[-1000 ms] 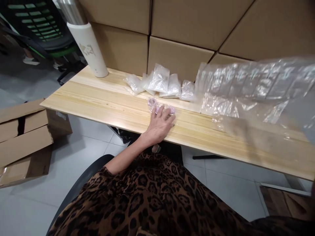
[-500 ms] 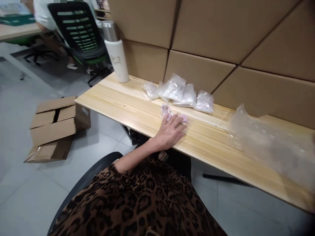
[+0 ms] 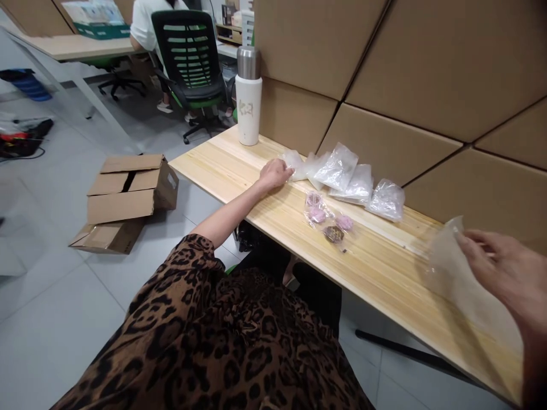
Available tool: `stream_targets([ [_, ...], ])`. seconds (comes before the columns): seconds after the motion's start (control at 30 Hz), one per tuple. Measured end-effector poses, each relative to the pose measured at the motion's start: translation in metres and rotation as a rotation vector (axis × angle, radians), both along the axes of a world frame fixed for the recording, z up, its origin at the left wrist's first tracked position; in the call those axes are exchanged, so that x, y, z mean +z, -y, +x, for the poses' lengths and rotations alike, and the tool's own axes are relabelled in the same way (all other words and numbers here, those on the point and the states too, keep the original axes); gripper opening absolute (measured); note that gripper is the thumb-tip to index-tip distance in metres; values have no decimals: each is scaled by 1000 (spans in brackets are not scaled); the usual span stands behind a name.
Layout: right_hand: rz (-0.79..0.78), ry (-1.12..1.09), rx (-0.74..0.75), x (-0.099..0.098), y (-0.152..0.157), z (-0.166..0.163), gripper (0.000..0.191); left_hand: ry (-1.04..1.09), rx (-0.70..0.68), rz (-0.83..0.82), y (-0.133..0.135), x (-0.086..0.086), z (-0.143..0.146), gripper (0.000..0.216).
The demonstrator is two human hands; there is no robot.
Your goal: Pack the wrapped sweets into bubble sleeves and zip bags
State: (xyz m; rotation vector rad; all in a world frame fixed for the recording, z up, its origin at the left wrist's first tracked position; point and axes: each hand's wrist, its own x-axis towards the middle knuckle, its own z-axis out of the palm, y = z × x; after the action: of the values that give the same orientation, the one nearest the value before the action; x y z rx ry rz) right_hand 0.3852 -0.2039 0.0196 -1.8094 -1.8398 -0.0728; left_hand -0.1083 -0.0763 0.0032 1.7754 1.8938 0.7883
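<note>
My left hand [image 3: 276, 173] reaches to the back of the wooden table, its fingers closed on the edge of the leftmost clear plastic packet [image 3: 298, 165]. More folded, crinkled packets [image 3: 339, 168] lie to its right, partly overlapping. At the right edge of the view, my right hand [image 3: 506, 270] has its thumb and fingers curled on the rim of a large translucent plastic bag [image 3: 468, 296]. Between my hands, several small round pink and brown pieces [image 3: 317, 214] in clear wrapping rest on the tabletop; their kind is unclear.
A white flask [image 3: 248, 108] with a steel cap stands at the table's [image 3: 213, 162] far left corner. Stacked brown cartons [image 3: 393, 136] line the back edge. On the floor at left is an opened cardboard box [image 3: 122, 199]. Beyond are an office chair [image 3: 186, 62] and a seated person [image 3: 145, 25].
My left hand has left the wrapped pink pieces and moved to the leftmost packet. My right hand has come into view at the large bag. The camera has turned left.
</note>
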Motion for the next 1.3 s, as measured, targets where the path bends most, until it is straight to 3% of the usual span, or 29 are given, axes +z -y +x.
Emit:
stream_targets([
  [0.1, 30, -134, 120, 20, -7, -96, 56, 148, 14, 95, 3, 2, 4, 30],
  [0.2, 58, -346, 346, 24, -21, -184, 56, 261, 26, 281, 12, 3, 7, 35],
  [0.33, -201, -655, 458, 15, -48, -280, 75, 282, -28, 483, 28, -2, 11, 29],
  [0.47, -453, -1030, 403, 1, -73, -337, 79, 207, -112, 608, 47, -17, 18, 13],
  [0.57, -461, -1166, 386, -8, -83, -354, 66, 236, -181, 608, 58, -29, 19, 8],
  [0.67, -452, -1109, 375, -13, -88, -354, 57, 294, -229, 558, 65, -37, 17, 9],
  [0.73, -410, -950, 412, -16, -92, -351, 48, 325, -245, 511, 70, -40, 14, 10],
  [0.83, -248, -511, 456, -21, -99, -345, 30, 378, -243, 471, 77, -45, 9, 8],
  [0.9, -143, -227, 423, -25, -104, -343, 26, 411, -192, 473, 81, -49, 6, 6],
  [1.0, 2, -26, 385, -25, -111, -342, 25, 495, -57, 462, 86, -52, 4, 19],
  [1.17, 223, 118, 384, 9, -116, -333, 28, 916, 84, 250, 95, -35, 17, 50],
  [1.3, 266, 422, 467, 48, -105, -322, 26, 1413, 100, 76, 102, -4, 40, 49],
])
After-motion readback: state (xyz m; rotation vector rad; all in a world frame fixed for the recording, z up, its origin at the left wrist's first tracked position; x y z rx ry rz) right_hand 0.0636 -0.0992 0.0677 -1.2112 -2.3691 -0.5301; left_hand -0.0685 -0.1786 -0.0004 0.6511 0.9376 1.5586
